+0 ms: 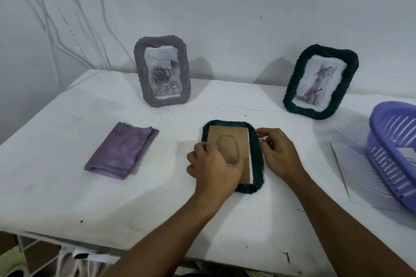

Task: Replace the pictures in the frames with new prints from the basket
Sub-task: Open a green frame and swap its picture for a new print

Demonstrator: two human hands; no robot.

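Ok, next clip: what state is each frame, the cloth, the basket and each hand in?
Dark green frame under the hands: face down, brown backing board in place.
Grey frame: upright, holds a rose print.
Green frame at the back right: upright, tilted, holds a cat print.
Purple cloth: folded, flat.
Purple basket: upright, paper inside.
Left hand: presses the backing.
Right hand: fingers curled at the frame's right edge.

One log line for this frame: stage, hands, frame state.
stage: backing board on face-down frame | left hand: pressing board | right hand: at frame edge | basket: right
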